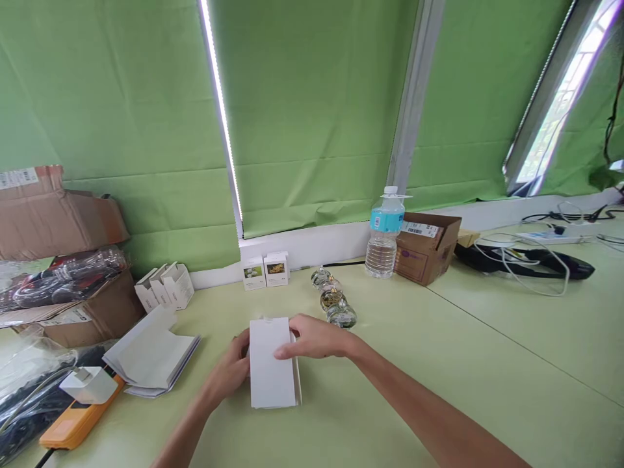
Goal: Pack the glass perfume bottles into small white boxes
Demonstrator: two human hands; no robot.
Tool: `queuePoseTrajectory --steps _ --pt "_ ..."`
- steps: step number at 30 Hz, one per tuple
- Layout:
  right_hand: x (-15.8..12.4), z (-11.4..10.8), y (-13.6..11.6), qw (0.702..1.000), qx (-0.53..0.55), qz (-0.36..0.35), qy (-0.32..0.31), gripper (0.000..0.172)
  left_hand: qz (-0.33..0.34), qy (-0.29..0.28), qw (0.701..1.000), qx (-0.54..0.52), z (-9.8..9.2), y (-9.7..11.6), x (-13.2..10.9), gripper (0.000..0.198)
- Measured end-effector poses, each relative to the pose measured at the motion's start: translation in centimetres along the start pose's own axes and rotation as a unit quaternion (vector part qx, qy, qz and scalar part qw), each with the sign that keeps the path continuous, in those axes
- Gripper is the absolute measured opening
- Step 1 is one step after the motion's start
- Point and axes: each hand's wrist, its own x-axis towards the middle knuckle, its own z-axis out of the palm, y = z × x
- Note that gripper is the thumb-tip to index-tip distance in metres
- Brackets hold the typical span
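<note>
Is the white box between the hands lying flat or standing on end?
The white box lies flat, broad face up on the table, right hand across it, left hand at its edge.

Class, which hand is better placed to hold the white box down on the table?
Probably the right hand: its fingers lie on top of the white box; the left hand only meets its side.

Left hand, right hand close together, right higher.
</note>
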Motion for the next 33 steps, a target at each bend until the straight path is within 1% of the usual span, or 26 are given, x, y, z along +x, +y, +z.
queuePoseTrajectory --steps 2,5,6,7,8,10,11,12,13,17,18,20,22,26,30,33 --pt "0.1 0.0 0.1 0.999 0.032 -0.006 -0.005 0.029 -0.015 -0.002 0.999 -0.043 -0.1 0.4 -0.1 0.056" --pt "0.0 0.1 0.1 0.999 0.033 -0.01 -0.016 0.034 -0.053 0.052 0.994 -0.08 -0.5 0.5 -0.2 0.063" --pt "-0.1 0.1 0.0 0.999 0.031 -0.012 -0.021 0.034 -0.065 0.062 0.992 -0.086 -0.6 0.6 -0.2 0.067" --pt "-0.1 0.1 -0.1 0.999 0.029 -0.017 -0.027 0.034 -0.076 0.056 0.991 -0.092 -0.7 0.7 -0.3 0.074" --pt "-0.2 0.2 -0.2 0.999 0.027 -0.022 -0.034 0.033 -0.085 0.037 0.991 -0.099 -0.9 0.8 -0.5 0.082" --pt "-0.3 0.1 -0.5 0.998 0.023 -0.025 -0.047 0.033 -0.094 -0.02 0.989 -0.117 -1.1 1.2 -0.8 0.095" --pt "-0.4 0.0 -0.7 0.998 0.02 -0.024 -0.051 0.033 -0.094 -0.045 0.987 -0.122 -1.2 1.5 -0.9 0.099" --pt "-0.5 -0.1 -0.9 0.998 0.018 -0.022 -0.052 0.034 -0.091 -0.059 0.987 -0.12 -1.3 1.6 -1.0 0.099" --pt "-0.6 -0.2 -1.1 0.998 0.017 -0.02 -0.049 0.034 -0.084 -0.06 0.988 -0.111 -1.4 1.8 -1.0 0.095" --pt "-1.1 -0.8 -1.7 0.998 0.037 -0.04 -0.034 0.032 -0.048 -0.022 0.998 -0.04 -1.7 2.5 -0.8 0.06" --pt "-1.2 -1.0 -1.8 0.997 0.048 -0.048 -0.035 0.032 -0.036 -0.014 0.999 -0.025 -1.8 2.7 -0.8 0.054" --pt "-1.4 -1.4 -1.9 0.995 0.074 -0.06 -0.03 0.034 -0.014 -0.014 1.0 -0.008 -2.0 3.2 -0.8 0.051" --pt "-1.5 -1.9 -2.0 0.992 0.106 -0.065 -0.002 0.035 -0.004 -0.029 1.0 0.0 -2.1 3.9 -0.9 0.052" --pt "-1.6 -2.6 -2.1 0.976 0.17 -0.086 0.107 0.032 -0.001 -0.072 0.997 0.0 -2.4 4.9 -1.2 0.047" --pt "-1.4 -3.0 -2.0 0.95 0.224 -0.095 0.197 0.034 0.002 -0.085 0.996 -0.012 -2.5 5.2 -1.1 0.04" --pt "-1.1 -2.9 -1.8 0.933 0.248 -0.094 0.244 0.035 0.004 -0.092 0.996 -0.005 -2.5 5.3 -1.2 0.038"
